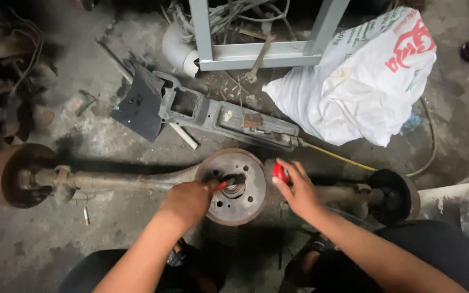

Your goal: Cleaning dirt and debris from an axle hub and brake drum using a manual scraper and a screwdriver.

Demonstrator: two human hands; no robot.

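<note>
Rusty axle (109, 179) lies across our concrete floor | our left hand (188, 202), fingers clamped on a red-handled tool (225, 183), works the brake drum (234, 186) hub | our right hand (299, 190) grips a red can (279, 172) beside the drum | white sack (359, 81) behind

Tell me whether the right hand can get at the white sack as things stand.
Probably yes: the white sack lies on open floor beyond the right hand, nothing between, though that hand already grips a red object.

Gritty concrete floor (55, 244) under rusty axle (120, 179), white sack (354, 92)
</note>
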